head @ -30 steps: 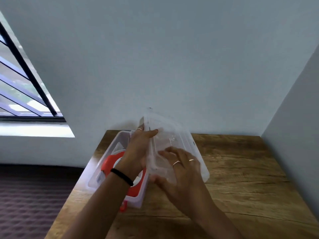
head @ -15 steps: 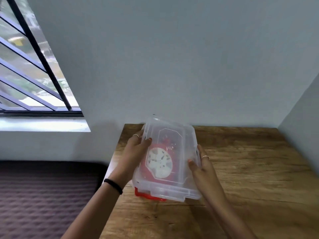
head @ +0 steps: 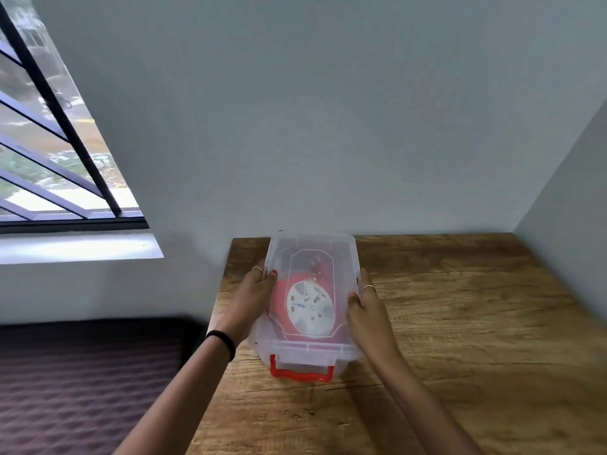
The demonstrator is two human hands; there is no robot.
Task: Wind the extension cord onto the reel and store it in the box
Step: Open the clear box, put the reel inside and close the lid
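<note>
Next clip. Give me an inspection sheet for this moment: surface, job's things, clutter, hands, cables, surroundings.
Surface: wooden table, grain visible.
Job's things: clear box on the table, lid on it; red reel visible inside; red latch at the near end.
Clutter: nothing seen.
Hands: left hand and right hand hold the box's long sides.
Cables: no loose cord seen.
Surroundings: grey walls, barred window, dark mattress.
</note>
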